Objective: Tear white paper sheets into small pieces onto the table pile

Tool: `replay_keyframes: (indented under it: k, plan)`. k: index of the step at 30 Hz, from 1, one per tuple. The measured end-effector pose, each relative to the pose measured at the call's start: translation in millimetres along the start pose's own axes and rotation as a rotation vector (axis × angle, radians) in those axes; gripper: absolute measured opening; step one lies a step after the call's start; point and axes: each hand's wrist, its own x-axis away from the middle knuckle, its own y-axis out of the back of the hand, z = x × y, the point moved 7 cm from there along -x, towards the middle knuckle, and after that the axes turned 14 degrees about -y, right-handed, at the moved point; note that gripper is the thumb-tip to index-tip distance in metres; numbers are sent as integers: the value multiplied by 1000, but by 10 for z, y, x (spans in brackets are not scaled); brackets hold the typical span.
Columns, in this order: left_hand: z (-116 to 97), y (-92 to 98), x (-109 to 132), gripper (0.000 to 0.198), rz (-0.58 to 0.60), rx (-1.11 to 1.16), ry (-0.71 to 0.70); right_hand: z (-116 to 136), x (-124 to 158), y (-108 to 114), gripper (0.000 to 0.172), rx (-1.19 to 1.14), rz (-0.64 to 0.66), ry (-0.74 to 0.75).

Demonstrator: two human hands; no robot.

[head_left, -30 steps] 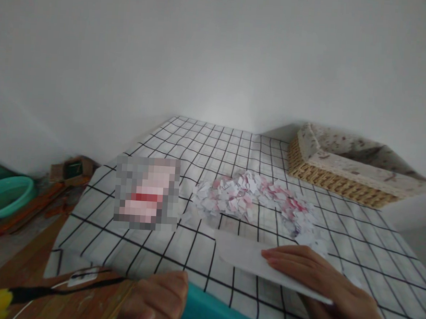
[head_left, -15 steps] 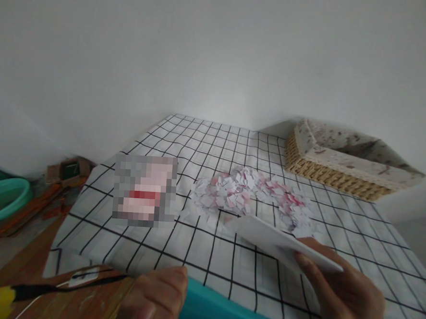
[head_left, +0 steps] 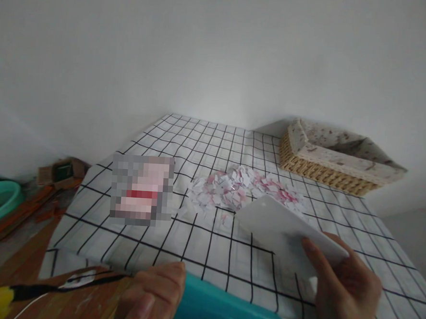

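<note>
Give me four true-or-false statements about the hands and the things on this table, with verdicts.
1. The right hand holds a white card. True.
2. The paper scraps lie inside the wicker basket. False: they are piled on the checked cloth, outside it.
3. The left hand is beside a teal object. True.
4. The basket stands left of the scraps. False: it stands right of them.

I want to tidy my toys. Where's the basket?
In the head view, the wicker basket sits far right on the checked tablecloth, against the wall, beyond the paper scraps and the white card held by the right hand.
</note>
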Motion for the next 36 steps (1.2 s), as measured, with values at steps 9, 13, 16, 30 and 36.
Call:
replay_keyframes:
  k: [9,13,16,30,36]
  plan:
    - [4,16,47,54,-99,66,117,117,16,-27,12,29,-29,92]
    - [-17,14,10,54,-39,72,120,236,58,-109,10,31,11,131]
    - [-28,28,-22,55,9,90,93,277,91,-155,11,95,34,118]
    - [-28,0,-40,56,15,91,35,307,89,-153,15,35,7,134]
    - [-5,38,-6,58,19,100,40,315,131,-211,18,37,37,54]
